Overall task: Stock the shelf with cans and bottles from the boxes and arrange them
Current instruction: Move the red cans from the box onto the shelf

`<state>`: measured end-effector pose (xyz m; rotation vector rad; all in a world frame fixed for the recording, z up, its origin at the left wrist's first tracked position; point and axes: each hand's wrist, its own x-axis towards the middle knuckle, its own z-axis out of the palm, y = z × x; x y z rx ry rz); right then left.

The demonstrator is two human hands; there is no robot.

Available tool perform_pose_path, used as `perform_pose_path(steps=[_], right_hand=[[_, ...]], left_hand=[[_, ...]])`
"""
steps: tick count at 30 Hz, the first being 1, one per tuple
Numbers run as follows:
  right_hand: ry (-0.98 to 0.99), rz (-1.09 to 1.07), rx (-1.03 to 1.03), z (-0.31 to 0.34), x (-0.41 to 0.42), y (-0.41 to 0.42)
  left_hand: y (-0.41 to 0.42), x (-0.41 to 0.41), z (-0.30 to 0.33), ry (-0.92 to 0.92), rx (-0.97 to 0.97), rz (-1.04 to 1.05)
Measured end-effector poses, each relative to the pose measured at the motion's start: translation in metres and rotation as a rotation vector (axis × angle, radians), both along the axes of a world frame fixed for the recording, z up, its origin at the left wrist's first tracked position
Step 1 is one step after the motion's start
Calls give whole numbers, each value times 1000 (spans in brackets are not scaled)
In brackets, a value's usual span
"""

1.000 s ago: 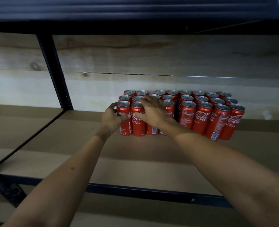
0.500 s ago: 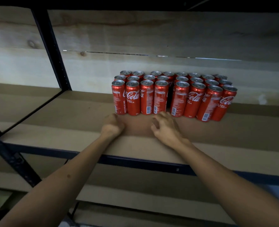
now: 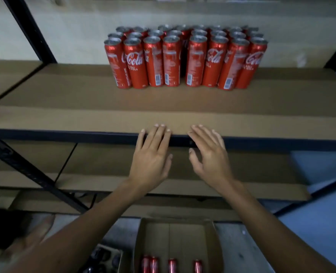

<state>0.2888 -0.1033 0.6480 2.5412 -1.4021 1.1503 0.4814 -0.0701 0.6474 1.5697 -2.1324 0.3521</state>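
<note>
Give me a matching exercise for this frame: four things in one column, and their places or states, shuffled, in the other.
Things:
1. block of red cola cans
2. cardboard box
3. left hand
4. shelf's front rail

Places or states:
A. on the floor below, a few red cans inside
B. open, fingertips over the shelf's front edge
C. upright at the back of the shelf board
D. dark strip along the board's near edge

Pairs: 1-C, 2-A, 3-B, 4-D

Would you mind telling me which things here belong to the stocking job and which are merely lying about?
Belong to the job:
- red cans on the shelf
- cardboard box with spare cans
- left hand, right hand, both empty

Lying about:
- dark items beside the box, too blurred to identify
</note>
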Motion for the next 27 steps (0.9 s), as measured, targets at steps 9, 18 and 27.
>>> perform_pose_path(steps=[9,18,27], right_hand=[[-59,-34,460,-162,-39,64],[139,-130,968,-371,-79,110],[214,-191,1263,-555,-100,145]], left_hand=[[52,-7,-172,55,459,-163],[77,-20,-371,121,1069,57],[111,-43,-563,141,1347,103]])
